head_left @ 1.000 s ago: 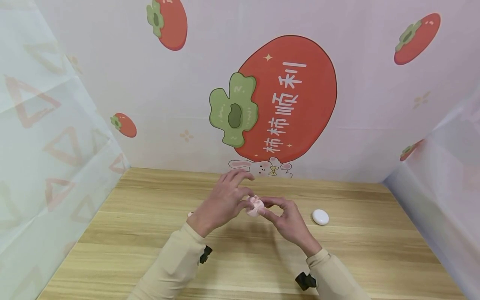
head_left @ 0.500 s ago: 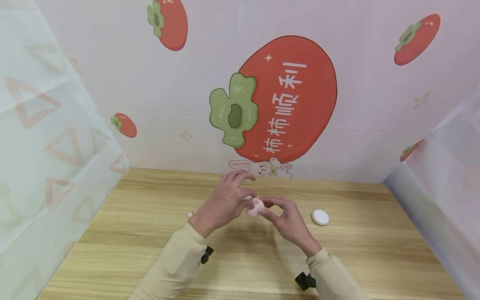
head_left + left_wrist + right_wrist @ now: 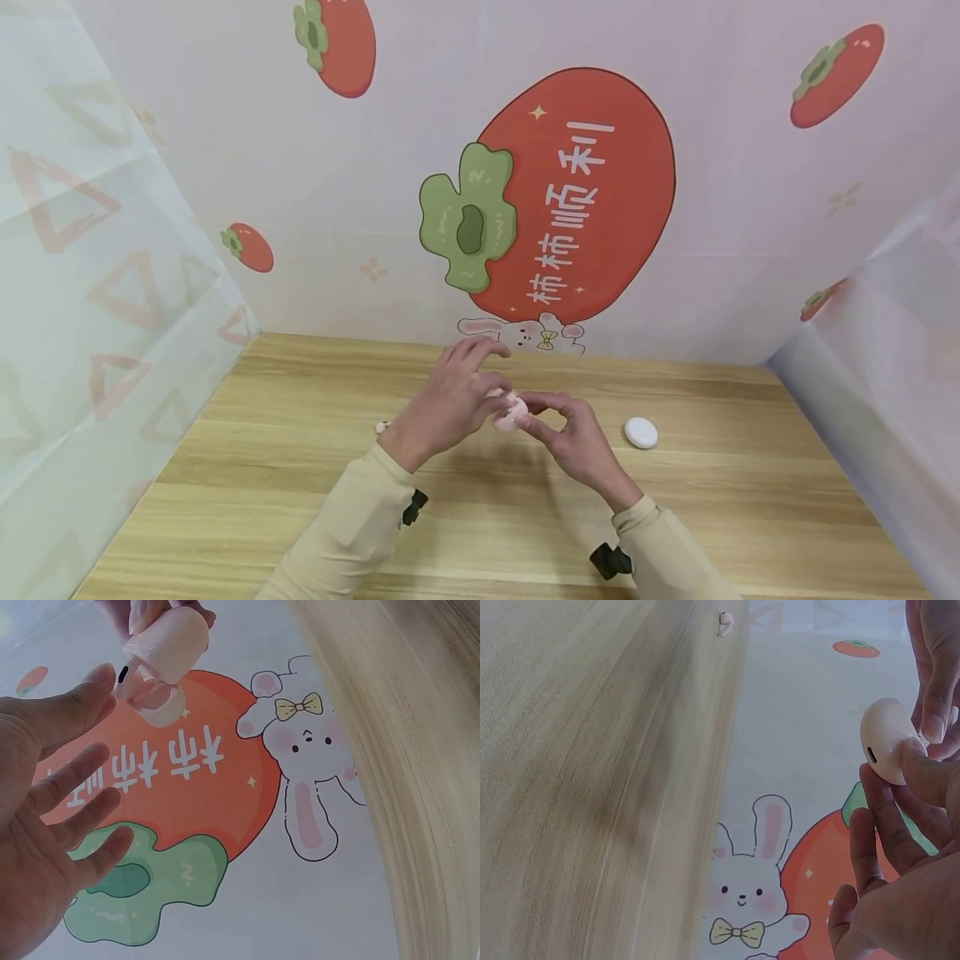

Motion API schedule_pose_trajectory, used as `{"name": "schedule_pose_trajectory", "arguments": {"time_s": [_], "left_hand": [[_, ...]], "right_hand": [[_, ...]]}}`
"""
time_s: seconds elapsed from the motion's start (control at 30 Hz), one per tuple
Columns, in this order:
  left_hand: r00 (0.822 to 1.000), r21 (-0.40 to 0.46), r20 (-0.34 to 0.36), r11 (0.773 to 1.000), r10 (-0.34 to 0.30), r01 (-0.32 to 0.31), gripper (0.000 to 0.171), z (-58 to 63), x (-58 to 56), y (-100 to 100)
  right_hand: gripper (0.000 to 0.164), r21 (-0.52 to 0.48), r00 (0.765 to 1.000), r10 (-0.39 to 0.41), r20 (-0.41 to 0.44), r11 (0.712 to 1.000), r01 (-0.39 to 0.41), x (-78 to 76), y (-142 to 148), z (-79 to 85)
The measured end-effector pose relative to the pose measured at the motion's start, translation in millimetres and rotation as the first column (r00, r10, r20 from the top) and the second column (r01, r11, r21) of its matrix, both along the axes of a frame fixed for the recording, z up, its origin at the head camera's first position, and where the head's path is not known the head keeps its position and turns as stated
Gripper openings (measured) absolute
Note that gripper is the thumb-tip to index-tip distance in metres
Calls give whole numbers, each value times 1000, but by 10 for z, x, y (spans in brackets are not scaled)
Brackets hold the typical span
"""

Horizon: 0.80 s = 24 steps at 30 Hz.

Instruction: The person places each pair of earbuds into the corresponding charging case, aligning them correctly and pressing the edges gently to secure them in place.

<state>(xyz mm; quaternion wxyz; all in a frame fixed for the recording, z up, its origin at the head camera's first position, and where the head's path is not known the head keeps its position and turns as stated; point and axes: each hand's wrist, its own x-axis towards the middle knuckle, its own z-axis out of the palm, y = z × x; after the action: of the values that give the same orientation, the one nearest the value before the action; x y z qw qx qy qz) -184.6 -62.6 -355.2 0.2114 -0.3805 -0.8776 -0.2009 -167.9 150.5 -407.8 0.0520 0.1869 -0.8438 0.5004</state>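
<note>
Between the hands, above the table, is a pale pink earbud case (image 3: pixel 507 418) with its lid (image 3: pixel 163 709) raised. My right hand (image 3: pixel 581 442) grips the case's rounded body (image 3: pixel 180 645) from the right; a dark slot shows on it in the right wrist view. At the case's opening, my left hand (image 3: pixel 450 404) pinches a pink earbud (image 3: pixel 126 679) between thumb and forefinger, the other fingers spread. The earbud, marked by a black patch, is partly hidden by the fingertips. A second pink earbud (image 3: pixel 725 622) lies on the table, mostly behind the left wrist in the head view.
A smooth white oval object (image 3: pixel 641 433) lies on the wooden table (image 3: pixel 720 500), right of my right hand. Behind the table stands a printed backdrop (image 3: pixel 360 192) with persimmons and a rabbit. Pale panels (image 3: pixel 97 250) close off both sides.
The left fingertips have shifted slightly right, covering more of the case's opening. The right hand and the case stay almost where they were.
</note>
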Motion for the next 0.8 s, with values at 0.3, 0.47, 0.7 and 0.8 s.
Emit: {"name": "schedule_pose_trajectory", "arguments": {"time_s": [0.3,0.47,0.7,0.8], "left_hand": [[1000,-20,24,1000,8,-8,9,1,11,-6],[1000,-16,29,1000,0,0,11,-5,20,-10],[996,50,94,999,9,-14,14,2,25,-85],[994,87,106,996,13,-23,16,4,16,-160]], "right_hand": [[28,2,1000,-2,-5,1000,2,-8,4,5],[27,-5,1000,7,-7,1000,-7,-1,4,13],[27,-2,1000,6,-26,1000,-6,4,15,22],[26,1,1000,-8,-30,1000,8,-1,26,19]]}}
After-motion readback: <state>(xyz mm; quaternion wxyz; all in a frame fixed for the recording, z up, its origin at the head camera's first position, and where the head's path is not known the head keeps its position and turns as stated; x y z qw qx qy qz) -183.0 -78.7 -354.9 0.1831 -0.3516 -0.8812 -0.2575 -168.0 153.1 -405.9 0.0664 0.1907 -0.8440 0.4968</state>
